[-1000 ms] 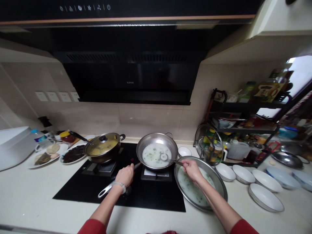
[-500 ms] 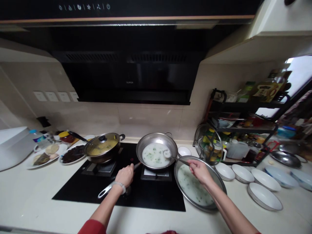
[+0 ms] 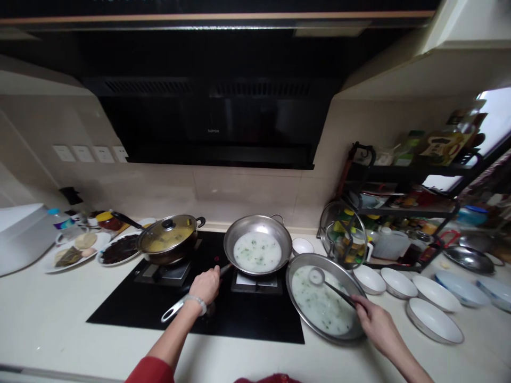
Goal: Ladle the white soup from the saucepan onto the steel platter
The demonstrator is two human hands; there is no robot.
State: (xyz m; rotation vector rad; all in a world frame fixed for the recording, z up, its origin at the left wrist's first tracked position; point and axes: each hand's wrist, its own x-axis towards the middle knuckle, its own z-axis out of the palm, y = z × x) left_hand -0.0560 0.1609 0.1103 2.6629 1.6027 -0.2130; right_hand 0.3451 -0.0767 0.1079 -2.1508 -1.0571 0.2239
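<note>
Left hand (image 3: pixel 205 284) fingers clamp the pan (image 3: pixel 284 242) handle; right hand (image 3: pixel 377 324), lower right, grips the stiff, probably light ladle (image 3: pixel 335 290) by its handle's end.

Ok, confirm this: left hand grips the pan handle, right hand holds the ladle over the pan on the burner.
Wrong place: the head view shows the right hand holding the ladle over the steel basin, not the pan. Rest holds.

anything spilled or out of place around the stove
No spill shows on the cooktop or counter. The one oddity is a glass lid standing on edge against the rack, beside the steel basin where the right hand holds the ladle. The left hand grips the wok handle.
</note>
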